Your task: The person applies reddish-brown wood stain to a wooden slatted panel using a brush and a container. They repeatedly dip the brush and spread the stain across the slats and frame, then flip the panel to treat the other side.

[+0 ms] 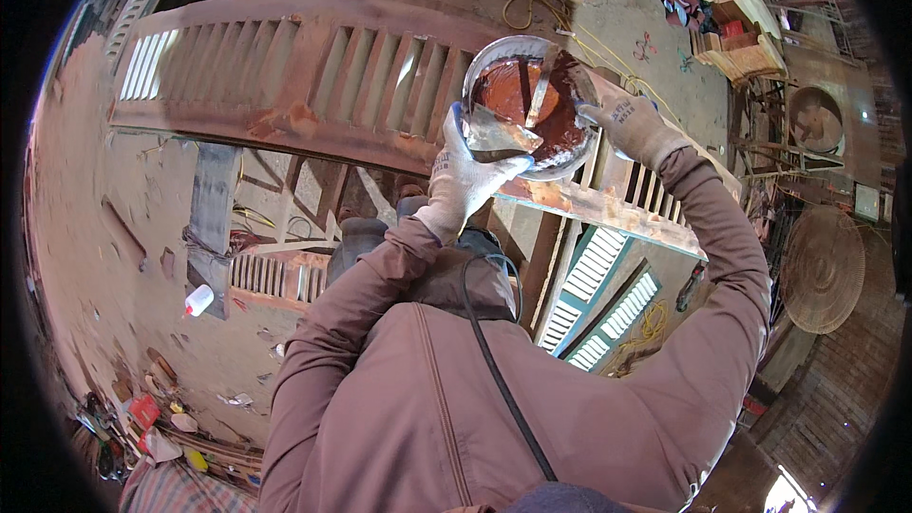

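A round metal bowl (472, 82) of thick reddish-brown paste lies over the slatted wooden shutter in front of me. My left hand (460, 179), in a pale glove, is at the bowl's near left rim. Its thumb and fingers are closed on a flat, smeared scraper blade (496, 133) over the paste. At the right rim is my right hand (635, 125), also gloved, with its fingers curled closed. A brownish flat shape lies by those fingers; I cannot make out exactly what they grip. A narrow light strip (542, 95) slants across the bowl's middle.
The long louvred shutter (285, 128) stretches left and right, with reddish patches on its frame. Blue-green louvred panels (608, 323) lean below right. A white bottle (199, 300) stands at left. Yellow cable (608, 55) trails across the floor; wooden pieces (741, 33) are at far right.
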Available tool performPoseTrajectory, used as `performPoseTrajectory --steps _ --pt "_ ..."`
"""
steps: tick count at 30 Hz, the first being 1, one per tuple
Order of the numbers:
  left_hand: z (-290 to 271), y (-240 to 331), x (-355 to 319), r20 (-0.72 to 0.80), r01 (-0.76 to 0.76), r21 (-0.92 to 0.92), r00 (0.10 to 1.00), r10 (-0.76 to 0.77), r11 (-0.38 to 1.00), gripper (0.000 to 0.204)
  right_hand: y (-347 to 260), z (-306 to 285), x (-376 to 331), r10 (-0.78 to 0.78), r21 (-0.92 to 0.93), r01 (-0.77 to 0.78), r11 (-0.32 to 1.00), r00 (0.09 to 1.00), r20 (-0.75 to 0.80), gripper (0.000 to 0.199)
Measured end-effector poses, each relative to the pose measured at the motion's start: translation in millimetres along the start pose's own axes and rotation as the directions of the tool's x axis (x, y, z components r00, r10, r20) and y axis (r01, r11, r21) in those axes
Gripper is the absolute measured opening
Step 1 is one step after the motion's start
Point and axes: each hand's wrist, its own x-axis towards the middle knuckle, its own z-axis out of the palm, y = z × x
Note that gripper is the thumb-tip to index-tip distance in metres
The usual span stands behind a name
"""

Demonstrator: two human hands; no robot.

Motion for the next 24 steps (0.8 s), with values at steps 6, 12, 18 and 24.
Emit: performPoseTrajectory --steps 6,12,18,24 --pt "8 3 -5 -0.029 0.049 -0.108 0.998 -0.052 0.993 0.106 -15 -18 -1 0.027 0.060 -0.043 0.997 0.971 0.237 0.048" --pt "20 -13 -4 -0.097 0.099 -0.081 0.989 -0.107 0.992 0.091 -13 -1 -1 -0.004 0.175 -0.030 0.984 0.981 0.191 0.044" --pt "14 -11 -9 -0.128 0.020 -0.344 0.989 -0.068 0.939 0.098 -6 4 -1 -0.066 0.247 0.027 0.969 0.986 0.152 0.033" --pt "-13 -38 -9 0.052 0.117 -0.461 0.993 -0.105 0.880 0.053 -11 -40 7 -0.030 0.507 0.006 0.862 0.999 0.040 0.045"
